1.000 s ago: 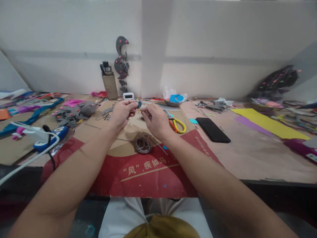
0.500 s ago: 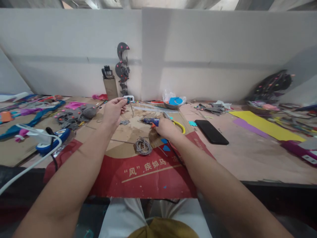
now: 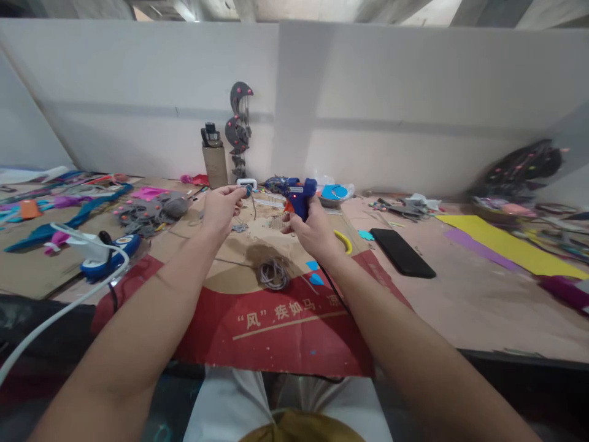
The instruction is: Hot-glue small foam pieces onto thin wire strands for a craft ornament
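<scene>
Between the thumb and fingers of my left hand point(image 3: 221, 210) is a small dark teal round piece point(image 3: 249, 191), with a thin cord end dangling below it. My right hand point(image 3: 316, 232) grips a blue hot glue gun point(image 3: 301, 195) by its handle, raised above the cardboard with its nozzle pointing left toward the round piece. The tip and the piece are apart. Below the hands, a coil of grey cord point(image 3: 273, 274) lies on the red and tan cardboard point(image 3: 294, 347). Small blue paper pieces point(image 3: 315, 279) lie near my right wrist.
A black phone point(image 3: 402, 253) and yellow paper point(image 3: 510, 242) lie to the right. A yellow curved handle point(image 3: 343, 242) shows beside my right hand. On the left are a blue-and-white power strip point(image 3: 113, 258) and grey felt pieces point(image 3: 150, 212). A bottle point(image 3: 215, 162) stands by the partition.
My right hand has lifted the glue gun off the cardboard and brought it up near the left hand's height. The left hand still pinches the round piece. The view has shifted slightly.
</scene>
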Demonstrator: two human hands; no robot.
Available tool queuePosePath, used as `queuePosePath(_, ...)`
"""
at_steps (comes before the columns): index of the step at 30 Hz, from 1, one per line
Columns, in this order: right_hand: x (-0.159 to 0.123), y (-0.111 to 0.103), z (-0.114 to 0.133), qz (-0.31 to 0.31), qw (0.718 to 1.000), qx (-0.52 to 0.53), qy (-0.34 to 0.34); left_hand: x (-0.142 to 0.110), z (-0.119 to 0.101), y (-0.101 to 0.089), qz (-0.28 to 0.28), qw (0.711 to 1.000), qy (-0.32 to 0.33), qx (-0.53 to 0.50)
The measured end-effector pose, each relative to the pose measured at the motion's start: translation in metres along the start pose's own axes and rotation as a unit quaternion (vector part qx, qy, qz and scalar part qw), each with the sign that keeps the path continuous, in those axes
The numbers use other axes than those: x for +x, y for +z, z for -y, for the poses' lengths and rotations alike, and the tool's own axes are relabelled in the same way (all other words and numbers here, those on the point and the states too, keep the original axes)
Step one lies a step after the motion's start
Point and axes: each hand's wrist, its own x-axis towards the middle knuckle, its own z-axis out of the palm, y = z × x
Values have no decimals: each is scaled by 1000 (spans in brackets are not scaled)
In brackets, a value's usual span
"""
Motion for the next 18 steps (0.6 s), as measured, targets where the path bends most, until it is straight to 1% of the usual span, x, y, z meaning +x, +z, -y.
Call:
queuePosePath(3,-5,2,7,18,999,21,-18,0,0,1,-2,1000,-7,6)
queuePosePath(9,-5,-2,14,34,995,-85,-46,-4,-4,4,-9,999,-17,27)
queuePosePath(12,-5,-3,15,36,993,-94,-60,-4,-5,5,-9,999,-19,32)
queuePosePath(18,-6,-1,15,30,992,-102,-64,-5,-5,6,-9,999,-10,42)
